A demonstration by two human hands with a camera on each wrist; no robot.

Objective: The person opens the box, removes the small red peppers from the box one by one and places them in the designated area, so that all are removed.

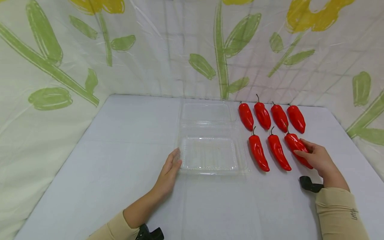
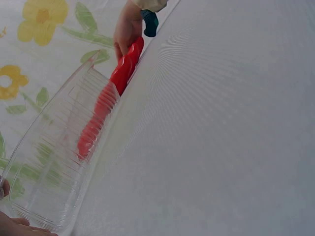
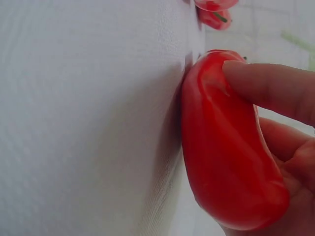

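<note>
A clear plastic clamshell container (image 1: 210, 172) lies opened out on the table, its lid (image 1: 207, 111) towards the back. My left hand (image 1: 168, 171) holds the container's left side by the rim, with fingertips at its edge; the left wrist view shows part of this hand (image 2: 19, 228) at the container's corner. My right hand (image 1: 319, 158) grips a red pepper (image 1: 295, 143) at the right end of the front row, thumb on one side and fingers on the other. In the right wrist view the pepper (image 3: 231, 147) lies against the white cloth, and its stem end is mostly hidden.
Two more red peppers, one nearer (image 1: 258, 153) and one beside it (image 1: 279, 152), lie in the front row. Several others (image 1: 262, 115) form a row behind. A floral curtain (image 1: 168, 50) hangs along the white table's (image 1: 120, 133) back edge.
</note>
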